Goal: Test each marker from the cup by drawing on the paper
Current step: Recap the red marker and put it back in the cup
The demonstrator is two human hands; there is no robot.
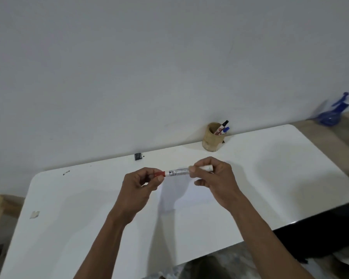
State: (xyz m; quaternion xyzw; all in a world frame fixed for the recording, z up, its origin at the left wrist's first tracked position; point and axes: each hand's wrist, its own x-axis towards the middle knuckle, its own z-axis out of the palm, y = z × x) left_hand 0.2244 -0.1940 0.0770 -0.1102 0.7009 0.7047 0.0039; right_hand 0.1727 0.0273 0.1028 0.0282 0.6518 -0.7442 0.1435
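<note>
Holding a red marker point(180, 172) level above the table point(290, 178), the person grips it at both ends: the left hand point(141, 186) pinches the red cap point(159, 174) between thumb and fingertips, while the right hand point(216, 178) has its fingers pressed around the white barrel. Beyond the fingers, the cup point(212, 140) keeps two markers, black-capped point(223, 126) and blue-capped point(224, 130). A faint sheet of paper point(189, 198) seems to lie below the fingers, with no marks that can be made out. Judging by this, testing has barely begun: uncapping comes next, and two markers wait
</note>
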